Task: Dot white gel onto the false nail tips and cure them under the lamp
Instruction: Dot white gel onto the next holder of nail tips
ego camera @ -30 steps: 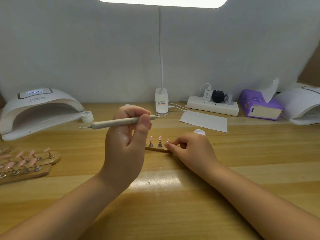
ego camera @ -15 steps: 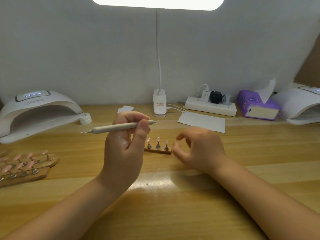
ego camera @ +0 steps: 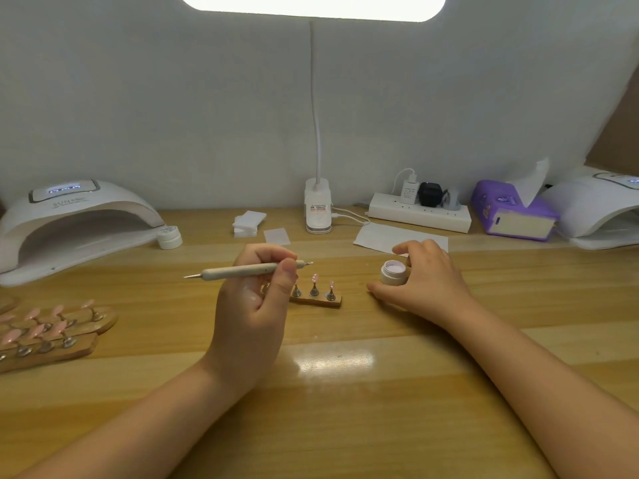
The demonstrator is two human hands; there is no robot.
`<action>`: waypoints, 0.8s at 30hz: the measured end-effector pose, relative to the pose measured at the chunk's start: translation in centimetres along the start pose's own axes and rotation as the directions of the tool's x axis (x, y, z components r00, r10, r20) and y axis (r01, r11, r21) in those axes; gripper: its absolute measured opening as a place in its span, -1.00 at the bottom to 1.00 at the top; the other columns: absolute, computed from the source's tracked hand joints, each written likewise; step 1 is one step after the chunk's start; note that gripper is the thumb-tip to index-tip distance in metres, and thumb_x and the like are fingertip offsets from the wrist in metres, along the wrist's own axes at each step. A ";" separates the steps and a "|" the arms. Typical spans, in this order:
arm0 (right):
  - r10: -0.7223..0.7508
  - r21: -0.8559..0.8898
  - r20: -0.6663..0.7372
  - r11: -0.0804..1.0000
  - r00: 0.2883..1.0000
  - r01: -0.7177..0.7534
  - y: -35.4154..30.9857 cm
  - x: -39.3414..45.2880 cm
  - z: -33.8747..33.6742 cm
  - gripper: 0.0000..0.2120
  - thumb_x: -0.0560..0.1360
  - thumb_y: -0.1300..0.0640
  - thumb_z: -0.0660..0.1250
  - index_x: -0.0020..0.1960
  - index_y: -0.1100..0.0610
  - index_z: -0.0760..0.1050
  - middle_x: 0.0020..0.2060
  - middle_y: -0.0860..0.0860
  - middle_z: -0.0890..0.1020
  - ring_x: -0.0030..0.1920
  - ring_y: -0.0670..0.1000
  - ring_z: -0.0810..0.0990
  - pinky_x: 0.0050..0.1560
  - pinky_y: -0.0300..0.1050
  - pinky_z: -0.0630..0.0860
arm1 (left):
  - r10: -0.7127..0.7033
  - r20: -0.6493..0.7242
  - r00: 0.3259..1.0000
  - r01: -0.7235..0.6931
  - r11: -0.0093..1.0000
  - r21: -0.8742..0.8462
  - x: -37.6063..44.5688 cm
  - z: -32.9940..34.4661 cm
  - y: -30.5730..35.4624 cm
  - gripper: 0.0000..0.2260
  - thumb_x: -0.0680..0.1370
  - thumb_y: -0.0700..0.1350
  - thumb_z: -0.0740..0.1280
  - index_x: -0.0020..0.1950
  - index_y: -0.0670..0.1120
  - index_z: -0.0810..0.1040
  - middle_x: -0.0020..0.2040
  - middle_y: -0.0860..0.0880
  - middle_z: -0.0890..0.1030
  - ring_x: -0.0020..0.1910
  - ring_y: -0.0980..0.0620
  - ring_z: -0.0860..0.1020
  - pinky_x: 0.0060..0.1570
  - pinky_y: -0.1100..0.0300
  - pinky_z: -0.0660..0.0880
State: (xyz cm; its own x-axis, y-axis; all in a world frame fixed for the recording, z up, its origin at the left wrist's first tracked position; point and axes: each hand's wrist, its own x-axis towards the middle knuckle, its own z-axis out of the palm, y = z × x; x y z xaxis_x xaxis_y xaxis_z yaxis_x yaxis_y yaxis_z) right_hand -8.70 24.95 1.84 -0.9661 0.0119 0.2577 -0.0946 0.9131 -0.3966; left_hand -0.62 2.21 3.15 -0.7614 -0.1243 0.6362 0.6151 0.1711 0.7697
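My left hand (ego camera: 254, 305) holds a pale dotting pen (ego camera: 238, 270) level, pinched between thumb and fingers, with a metal tip at each end. Just behind it a small wooden holder (ego camera: 320, 300) carries pink false nail tips (ego camera: 314, 280) on metal stands; my hand hides its left part. My right hand (ego camera: 423, 280) curls round a small open white gel pot (ego camera: 392, 271) to the right of the holder. A white curing lamp (ego camera: 69, 221) sits at the far left with its display lit.
Two more wooden holders (ego camera: 45, 335) with pink tips lie at the left edge. A closed small jar (ego camera: 169, 236) stands by the lamp. Cotton pads (ego camera: 249, 223), a desk lamp base (ego camera: 318, 210), paper (ego camera: 377, 235), a power strip (ego camera: 420, 210), purple tissues (ego camera: 515, 210) and a second lamp (ego camera: 601, 210) line the back.
My right hand let go of the small holder and moved right onto the gel pot. My left hand has kept the pen level in the same place.
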 end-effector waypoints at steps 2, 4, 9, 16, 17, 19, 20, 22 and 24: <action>0.010 0.036 -0.011 0.999 1.000 -0.009 0.2 0.0 0.0 -0.21 0.23 -0.35 0.43 0.35 -0.04 0.31 0.18 -0.03 0.41 0.25 0.03 0.39 0.26 0.05 0.41 | -0.001 0.005 1.000 0.001 1.000 0.002 -0.1 0.0 -0.1 -0.96 0.55 -0.09 0.27 -0.06 0.00 0.50 -0.21 -0.05 0.57 -0.23 -0.04 0.54 -0.22 0.12 0.52; 0.032 0.057 -0.005 0.998 0.999 -0.032 0.5 0.2 -0.1 -0.17 0.21 -0.35 0.44 0.37 -0.02 0.30 0.19 -0.03 0.41 0.25 0.03 0.39 0.26 0.06 0.41 | -0.002 0.015 1.000 0.002 1.000 0.007 -0.1 0.0 -0.1 -0.95 0.54 -0.06 0.28 -0.05 0.00 0.51 -0.21 -0.04 0.58 -0.23 -0.03 0.55 -0.21 0.12 0.52; 0.073 -0.010 0.030 0.997 0.997 -0.073 1.2 0.5 -0.4 -0.38 0.25 -0.36 0.40 0.18 -0.05 0.50 0.13 -0.02 0.47 0.20 0.04 0.42 0.18 -0.02 0.43 | -0.002 0.018 1.000 0.001 1.000 0.015 -0.1 0.1 -0.1 -0.94 0.54 -0.04 0.29 -0.05 0.00 0.51 -0.21 -0.04 0.58 -0.25 -0.01 0.54 -0.24 0.13 0.51; -0.049 0.256 -0.092 0.964 0.995 0.071 0.5 -0.4 -0.6 -0.70 0.30 -0.09 0.51 -0.08 -0.04 0.49 -0.13 -0.13 0.57 -0.08 -0.07 0.54 -0.08 -0.04 0.55 | -0.004 0.011 1.000 0.003 1.000 0.018 0.1 0.1 0.2 -0.95 0.54 -0.09 0.26 -0.06 -0.01 0.51 -0.24 -0.04 0.57 -0.26 -0.03 0.54 -0.27 0.17 0.51; -0.073 0.306 -0.134 0.945 0.988 0.111 -0.2 -0.7 -0.6 -0.71 0.30 -0.05 0.52 -0.08 -0.04 0.49 -0.17 -0.16 0.57 -0.13 -0.10 0.55 -0.13 -0.07 0.57 | 0.000 0.008 1.000 0.000 1.000 0.019 0.2 0.1 0.4 -0.95 0.54 -0.09 0.26 -0.07 0.00 0.51 -0.24 -0.04 0.57 -0.27 -0.02 0.54 -0.28 0.23 0.51; -0.143 0.364 -0.203 0.907 0.969 0.210 -1.9 -1.4 -0.6 -0.70 0.29 0.01 0.54 -0.07 -0.04 0.48 -0.22 -0.19 0.57 -0.19 -0.14 0.56 -0.20 -0.18 0.58 | 0.006 0.001 1.000 -0.006 0.999 0.031 0.5 0.0 0.7 -0.95 0.55 -0.07 0.26 -0.07 0.02 0.52 -0.24 -0.02 0.58 -0.28 0.02 0.54 -0.30 0.30 0.49; -0.188 0.378 -0.224 0.888 0.956 0.263 -2.8 -1.8 -0.6 -0.69 0.29 0.02 0.54 -0.06 -0.04 0.48 -0.23 -0.21 0.56 -0.20 -0.16 0.56 -0.23 -0.23 0.56 | 0.009 -0.003 1.000 -0.009 0.999 0.042 0.6 0.0 0.8 -0.95 0.55 -0.06 0.26 -0.07 0.02 0.51 -0.24 0.00 0.58 -0.29 0.04 0.54 -0.30 0.31 0.49; -0.279 0.381 -0.239 0.854 0.930 0.354 -4.5 -2.6 -0.5 -0.67 0.29 0.03 0.55 -0.04 -0.01 0.49 -0.23 -0.19 0.57 -0.22 -0.14 0.56 -0.26 -0.25 0.55 | 0.017 -0.005 1.000 -0.017 0.998 0.067 0.7 0.0 0.9 -0.94 0.55 -0.04 0.26 -0.08 0.03 0.51 -0.25 0.03 0.58 -0.29 0.06 0.55 -0.30 0.25 0.50; -0.348 0.365 -0.245 0.831 0.905 0.419 -5.6 -3.5 -0.2 -0.67 0.29 0.03 0.55 -0.03 0.01 0.50 -0.24 -0.14 0.58 -0.26 -0.10 0.55 -0.28 -0.20 0.53 | 0.022 0.000 1.000 -0.022 0.995 0.100 0.7 0.0 0.8 -0.93 0.55 -0.04 0.25 -0.09 0.00 0.49 -0.28 0.07 0.58 -0.31 0.06 0.54 -0.31 0.17 0.50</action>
State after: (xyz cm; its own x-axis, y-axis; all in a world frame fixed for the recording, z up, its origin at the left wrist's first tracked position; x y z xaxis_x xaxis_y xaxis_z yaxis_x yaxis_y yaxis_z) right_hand -4.79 19.88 3.31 -0.7823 -0.2075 0.5873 -0.5711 0.6153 -0.5434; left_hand -0.68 2.30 4.22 -0.7476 -0.1200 0.6533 0.6085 0.2706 0.7460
